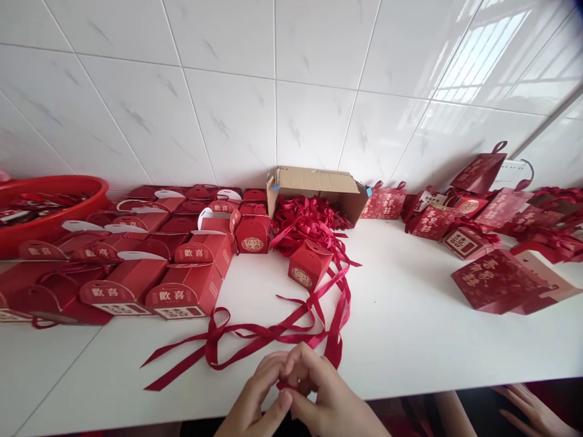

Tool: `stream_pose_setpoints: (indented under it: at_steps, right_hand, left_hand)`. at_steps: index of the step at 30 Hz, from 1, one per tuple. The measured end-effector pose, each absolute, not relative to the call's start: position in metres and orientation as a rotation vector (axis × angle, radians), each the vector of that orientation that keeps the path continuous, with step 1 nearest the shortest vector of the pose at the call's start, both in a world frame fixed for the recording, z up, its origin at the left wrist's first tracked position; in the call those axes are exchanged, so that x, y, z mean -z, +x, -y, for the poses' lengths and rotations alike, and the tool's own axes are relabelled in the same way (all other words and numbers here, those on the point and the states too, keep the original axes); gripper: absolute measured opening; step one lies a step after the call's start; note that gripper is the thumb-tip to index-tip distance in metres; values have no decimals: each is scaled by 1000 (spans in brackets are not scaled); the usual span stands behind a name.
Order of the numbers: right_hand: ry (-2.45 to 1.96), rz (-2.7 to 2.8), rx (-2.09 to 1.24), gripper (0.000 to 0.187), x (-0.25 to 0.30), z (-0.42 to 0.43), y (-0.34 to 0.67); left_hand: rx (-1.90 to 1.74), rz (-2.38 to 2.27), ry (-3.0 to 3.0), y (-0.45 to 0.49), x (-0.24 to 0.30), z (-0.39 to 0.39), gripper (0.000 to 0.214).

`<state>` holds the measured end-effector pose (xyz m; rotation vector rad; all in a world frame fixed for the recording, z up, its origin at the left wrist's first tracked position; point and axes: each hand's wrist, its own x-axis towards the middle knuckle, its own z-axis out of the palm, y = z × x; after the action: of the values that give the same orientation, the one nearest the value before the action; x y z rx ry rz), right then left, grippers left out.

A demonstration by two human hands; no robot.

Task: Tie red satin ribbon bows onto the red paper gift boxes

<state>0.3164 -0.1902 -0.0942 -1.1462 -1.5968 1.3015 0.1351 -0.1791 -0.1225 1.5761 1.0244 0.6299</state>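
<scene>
Red satin ribbon [286, 385] is pinched between the left hand [257, 403] and right hand [330, 397], both closed on it at the near edge of the white bench [410, 328]. The step looks like folding or knotting. Its tail runs into tangled loose ribbons [273, 332], so drawing it free would call for a gentle pull.

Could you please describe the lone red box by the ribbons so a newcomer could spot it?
Find the open cardboard box lying on its side against the tiled wall, red ribbons spilling from it. At the near edge of that ribbon pile stands a small red gift box. Unlike the packed rows to the left, it stands alone, turned at an angle.
</scene>
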Motion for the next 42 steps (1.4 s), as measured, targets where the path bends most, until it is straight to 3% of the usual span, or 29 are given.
stream_pose_setpoints:
  at_steps: [2, 5, 9, 15, 23, 30, 34, 39, 42]
  right_hand:
    - [-1061, 1367, -1596, 13, 97, 191, 317]
    - [-815, 1090, -1938, 25, 108, 189, 326]
    - [-471, 866, -1988, 28, 127, 190, 336]
    - [-524, 836, -1614, 22, 117, 181, 373]
    - [-798, 794, -893, 19, 23, 119, 427]
    - [-676, 766, -729, 18, 0, 80, 418]
    - [-646, 728, -726, 18, 0, 69, 417]
    - [-708, 847, -611, 16, -3, 70, 425]
    - [-840, 901, -598, 15, 0, 70, 429]
  left_hand:
    - [-597, -957, 1463, 139, 117, 177, 37]
    - [-590, -942, 1306, 137, 114, 170, 46]
    - [-662, -1081, 1176, 134, 115, 166, 50]
    - [-503, -1064, 1227, 139, 117, 168, 51]
    - [-436, -1038, 1254, 133, 111, 161, 48]
    - [-262, -1134, 1408, 145, 101, 162, 44]
    - [-317, -1198, 1837, 154, 74, 150, 18]
    - [-670, -1255, 2317, 175, 36, 97, 31]
    - [-660, -1391, 2357, 200, 33, 57, 46]
